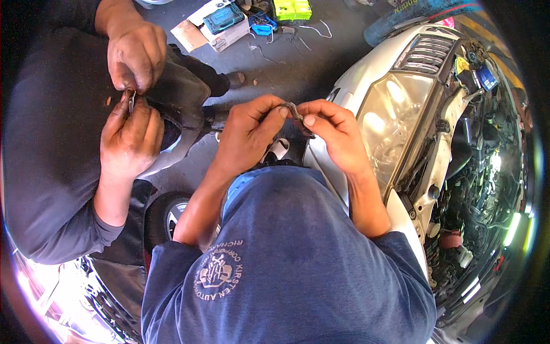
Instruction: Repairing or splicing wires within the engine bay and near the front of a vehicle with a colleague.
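Observation:
In front of my chest, my left hand (246, 135) pinches one end of a short, thin, curved dark piece (294, 110) between thumb and fingers. My right hand (335, 129) grips its other end, thumb pressed on the near side. The piece looks like a bent strip or a bit of cable; its exact kind is not clear. Just below my fingers, a small whitish object (279, 149) shows, partly covered by my left hand. The headlight (395, 123) of a white car is close to the right of my right hand.
At my left, a co-worker in dark clothes holds a small shiny metal piece (132, 103) in both hands. Beyond lie an opened box (232, 37) with a teal item, a bright green case (292, 8) and loose wires (315, 30). The engine bay (478, 172) lies exposed at right.

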The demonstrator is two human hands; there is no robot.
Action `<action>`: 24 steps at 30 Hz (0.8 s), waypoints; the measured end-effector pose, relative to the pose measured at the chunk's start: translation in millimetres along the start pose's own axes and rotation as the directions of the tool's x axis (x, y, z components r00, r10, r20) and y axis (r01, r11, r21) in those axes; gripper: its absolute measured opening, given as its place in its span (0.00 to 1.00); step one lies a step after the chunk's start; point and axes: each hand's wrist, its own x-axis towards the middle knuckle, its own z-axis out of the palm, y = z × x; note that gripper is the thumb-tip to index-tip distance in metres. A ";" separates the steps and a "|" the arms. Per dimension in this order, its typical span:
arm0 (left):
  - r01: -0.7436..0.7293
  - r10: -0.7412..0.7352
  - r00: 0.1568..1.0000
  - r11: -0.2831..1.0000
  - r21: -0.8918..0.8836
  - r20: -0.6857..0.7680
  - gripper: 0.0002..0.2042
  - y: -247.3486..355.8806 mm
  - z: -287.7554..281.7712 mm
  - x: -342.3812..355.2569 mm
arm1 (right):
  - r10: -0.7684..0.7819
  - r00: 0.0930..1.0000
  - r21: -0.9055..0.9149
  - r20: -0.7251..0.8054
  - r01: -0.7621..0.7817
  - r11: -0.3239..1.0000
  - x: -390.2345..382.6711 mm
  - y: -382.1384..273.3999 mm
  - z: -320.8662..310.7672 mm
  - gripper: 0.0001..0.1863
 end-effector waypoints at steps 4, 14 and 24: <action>-0.192 0.199 0.980 0.913 0.359 0.017 0.07 7.9 -5.1 3.1 | -0.083 0.996 -0.160 -0.028 0.077 0.984 0.2 -9.1 0.2 0.07; -0.353 0.317 0.929 0.594 0.723 0.193 0.07 19.6 -2.1 -7.8 | -0.037 0.991 -0.623 0.130 0.111 0.774 5.6 -25.8 1.8 0.05; -0.327 0.232 0.944 0.754 0.570 0.234 0.08 17.6 -11.7 -5.9 | 0.070 0.974 -0.091 0.216 -0.051 0.995 8.4 4.9 -5.6 0.04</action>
